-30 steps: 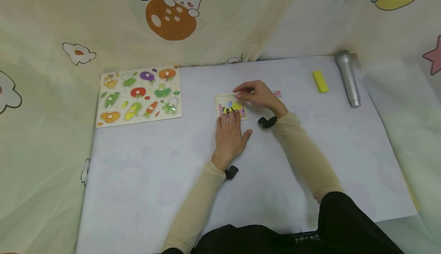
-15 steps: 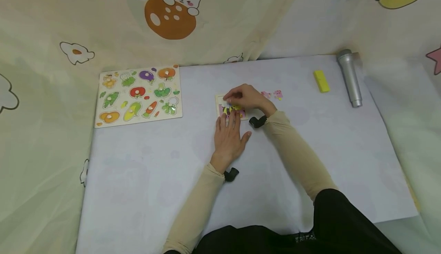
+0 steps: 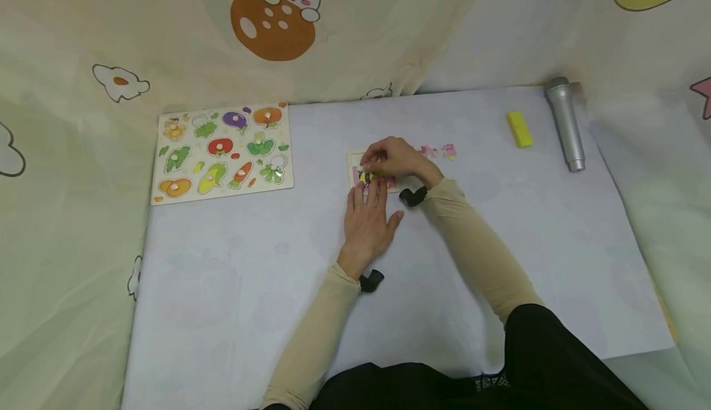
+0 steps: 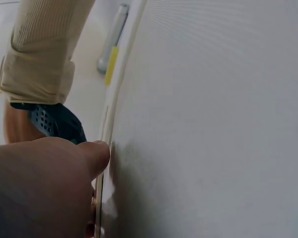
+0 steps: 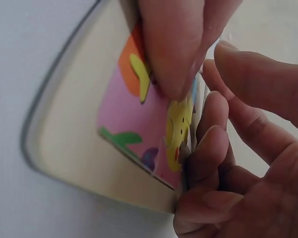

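Note:
A small wooden jigsaw tray (image 3: 352, 162), with a bee picture in its lower part, lies mid-table. My left hand (image 3: 366, 225) rests flat on its near side, straight fingertips touching the assembled pieces. Over the tray's upper left, my right hand (image 3: 395, 158) bends its fingers and thumb together on a jigsaw piece, mostly hidden by them. In the right wrist view, left fingers (image 5: 174, 49) press the pink and orange pieces (image 5: 134, 106), and the right hand (image 5: 248, 148) reaches in from the right. The left wrist view shows mainly the back of the left hand (image 4: 44, 183).
Loose pink jigsaw pieces (image 3: 447, 150) lie right of the right hand. A vegetable peg puzzle board (image 3: 222, 178) is at the back left. At the back right are a yellow block (image 3: 519, 129) and a grey toy microphone (image 3: 566, 129). A patterned curtain (image 3: 366, 39) hangs behind the table.
My right hand has shifted left and slightly nearer over the tray, uncovering loose pink pieces on its right. During the last half second it has barely moved. The left hand stays on the tray.

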The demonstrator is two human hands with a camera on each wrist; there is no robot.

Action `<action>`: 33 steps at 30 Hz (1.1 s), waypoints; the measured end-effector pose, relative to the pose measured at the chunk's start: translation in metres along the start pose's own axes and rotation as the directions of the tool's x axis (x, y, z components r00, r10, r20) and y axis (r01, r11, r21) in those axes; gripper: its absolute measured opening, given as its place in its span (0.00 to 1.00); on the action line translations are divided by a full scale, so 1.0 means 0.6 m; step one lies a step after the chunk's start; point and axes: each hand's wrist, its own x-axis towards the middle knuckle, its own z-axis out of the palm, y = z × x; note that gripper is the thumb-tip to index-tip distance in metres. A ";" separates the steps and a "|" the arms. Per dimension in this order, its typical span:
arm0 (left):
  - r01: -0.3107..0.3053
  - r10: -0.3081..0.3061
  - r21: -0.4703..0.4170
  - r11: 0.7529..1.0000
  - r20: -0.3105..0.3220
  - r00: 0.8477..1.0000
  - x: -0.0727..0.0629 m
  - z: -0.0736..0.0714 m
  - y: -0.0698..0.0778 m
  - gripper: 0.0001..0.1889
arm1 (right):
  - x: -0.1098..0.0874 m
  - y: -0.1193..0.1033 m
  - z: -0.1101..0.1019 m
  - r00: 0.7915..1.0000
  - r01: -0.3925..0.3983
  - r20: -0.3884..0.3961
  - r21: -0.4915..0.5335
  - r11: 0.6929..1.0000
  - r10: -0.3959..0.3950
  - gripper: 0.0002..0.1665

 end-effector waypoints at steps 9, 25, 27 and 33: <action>-0.016 0.016 -0.006 1.000 -0.011 1.000 0.002 -0.004 -0.004 0.43 | 0.002 -0.007 0.003 0.999 -0.034 -0.011 0.019 0.999 0.034 0.09; -0.013 0.013 -0.034 0.999 0.011 1.000 0.001 -0.006 -0.003 0.44 | -0.016 0.003 -0.013 0.983 -0.099 -0.137 0.154 0.983 0.121 0.11; -0.012 0.013 -0.039 0.999 0.020 1.000 0.001 -0.007 -0.003 0.44 | -0.024 0.008 -0.021 0.980 -0.105 -0.146 0.182 0.978 0.133 0.12; -0.007 0.008 -0.036 0.999 0.021 1.000 0.002 -0.006 -0.003 0.44 | -0.054 0.026 -0.046 0.971 -0.104 -0.171 0.331 0.938 0.168 0.14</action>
